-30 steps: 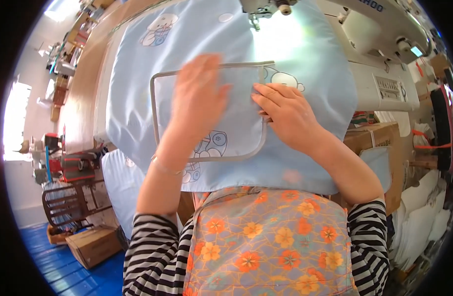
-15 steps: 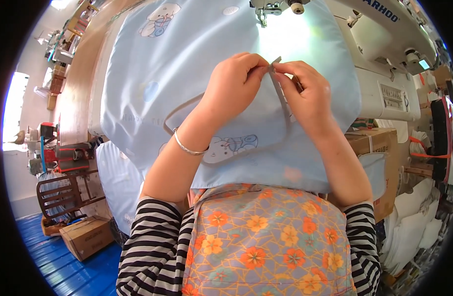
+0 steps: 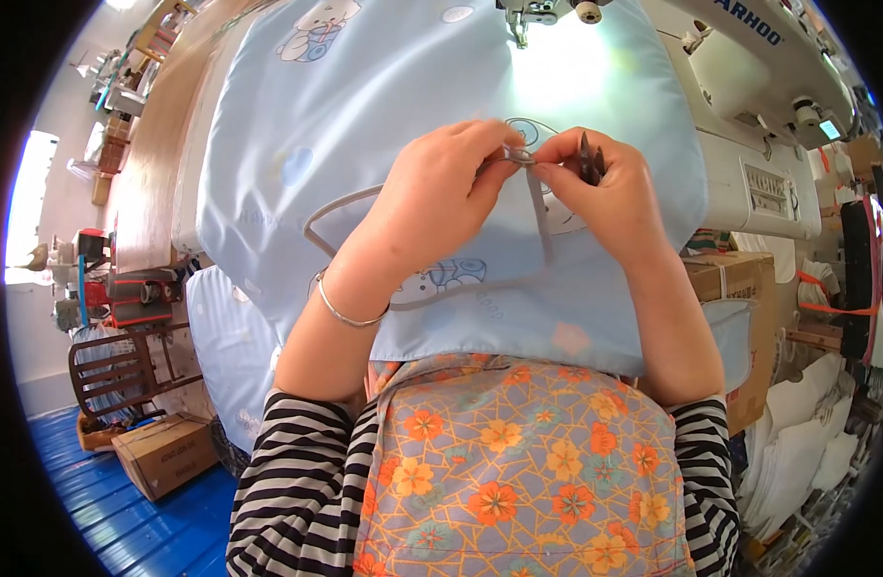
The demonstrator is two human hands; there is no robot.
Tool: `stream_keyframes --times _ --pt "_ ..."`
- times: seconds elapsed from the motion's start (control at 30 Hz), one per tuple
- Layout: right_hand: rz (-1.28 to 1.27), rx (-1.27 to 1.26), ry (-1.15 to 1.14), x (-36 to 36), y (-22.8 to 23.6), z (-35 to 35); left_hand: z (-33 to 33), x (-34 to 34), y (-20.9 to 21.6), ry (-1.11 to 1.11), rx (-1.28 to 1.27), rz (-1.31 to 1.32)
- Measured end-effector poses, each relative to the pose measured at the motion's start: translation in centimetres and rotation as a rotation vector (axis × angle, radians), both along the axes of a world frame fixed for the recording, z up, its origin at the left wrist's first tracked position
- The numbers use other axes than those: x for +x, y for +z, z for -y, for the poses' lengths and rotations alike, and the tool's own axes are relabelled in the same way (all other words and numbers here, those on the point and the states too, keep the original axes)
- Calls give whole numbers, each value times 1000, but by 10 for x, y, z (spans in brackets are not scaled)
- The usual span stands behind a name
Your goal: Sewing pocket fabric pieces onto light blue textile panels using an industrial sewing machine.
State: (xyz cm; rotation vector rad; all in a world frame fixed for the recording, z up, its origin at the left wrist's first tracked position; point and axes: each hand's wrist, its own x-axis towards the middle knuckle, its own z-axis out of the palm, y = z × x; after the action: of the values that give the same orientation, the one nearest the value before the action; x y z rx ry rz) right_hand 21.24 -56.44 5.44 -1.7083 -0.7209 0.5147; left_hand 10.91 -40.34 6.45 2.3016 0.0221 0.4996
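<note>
Both hands meet over light-blue printed fabric (image 3: 259, 125), just in front of the sewing machine's lit needle area (image 3: 520, 37). My left hand (image 3: 436, 188) pinches a narrow grey binding strip (image 3: 340, 201) between thumb and fingers. My right hand (image 3: 609, 197) pinches the same strip at the fingertips, close beside the left thumb. Dark thread snips (image 3: 588, 159) are tucked in the right hand, blades pointing up. The strip appears to edge a smaller blue piece with a bear print (image 3: 446, 278), lying on the larger fabric. My fingers partly hide the pinched spot.
The white sewing machine arm (image 3: 739, 58) and its base (image 3: 773, 197) stand at the right. Cardboard boxes (image 3: 734, 274) and stacked white sheets (image 3: 797, 442) lie below it. At the left are a wooden tabletop (image 3: 158, 144), a brown chair (image 3: 124, 370) and a box on blue flooring (image 3: 167, 457).
Both hands have come slightly nearer to me, and the bound piece has shifted with them. The strip's end, upright before, now lies flat between my fingers. The snips show more clearly.
</note>
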Motion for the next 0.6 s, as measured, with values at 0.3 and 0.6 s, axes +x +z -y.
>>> stream_keyframes --times 0.3,0.6 --pt "109 -116 119 21 20 -16 -45 -13 13 -15 181 -168" --pt "404 -284 -39 129 -32 -83 -64 85 -18 -108 635 31"
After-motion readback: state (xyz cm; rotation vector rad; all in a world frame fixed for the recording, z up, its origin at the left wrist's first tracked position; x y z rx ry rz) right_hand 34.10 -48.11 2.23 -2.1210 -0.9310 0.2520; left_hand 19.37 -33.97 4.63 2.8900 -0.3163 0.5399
